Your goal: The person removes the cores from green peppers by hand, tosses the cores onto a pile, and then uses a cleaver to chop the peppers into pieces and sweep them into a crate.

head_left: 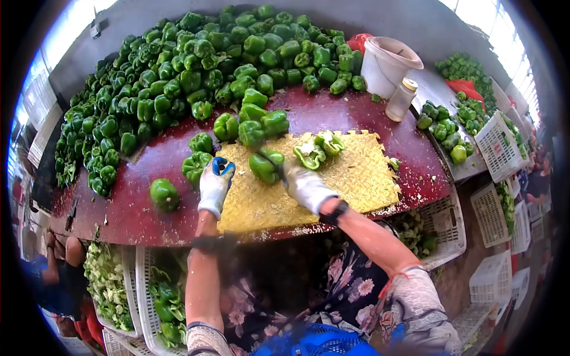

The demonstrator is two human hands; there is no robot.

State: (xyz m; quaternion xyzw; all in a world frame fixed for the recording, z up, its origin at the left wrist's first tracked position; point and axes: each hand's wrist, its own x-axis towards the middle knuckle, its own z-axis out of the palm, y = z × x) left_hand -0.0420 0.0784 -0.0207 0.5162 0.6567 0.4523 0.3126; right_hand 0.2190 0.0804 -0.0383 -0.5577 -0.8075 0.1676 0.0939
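Note:
My left hand (215, 185), in a white glove with blue fingertips, is at the left edge of the yellow mat (356, 187). Its fingers are curled but apart, with nothing visible in them, beside a whole green bell pepper (195, 168). My right hand (305, 186), also gloved, is closed over the mat. A dark, blurred blade, apparently a knife (272, 157), runs from it across another bell pepper (263, 168); the handle is hidden in the glove. Behind lie two cut pepper halves (310, 155), (330, 143), hollow sides showing.
A large heap of bell peppers (196, 77) covers the back of the red table (415, 154). A white bucket (386, 65) and a jar (402, 101) stand at back right. Below the front edge are crates, one with green pieces (110, 285). Another person (53, 273) is at left.

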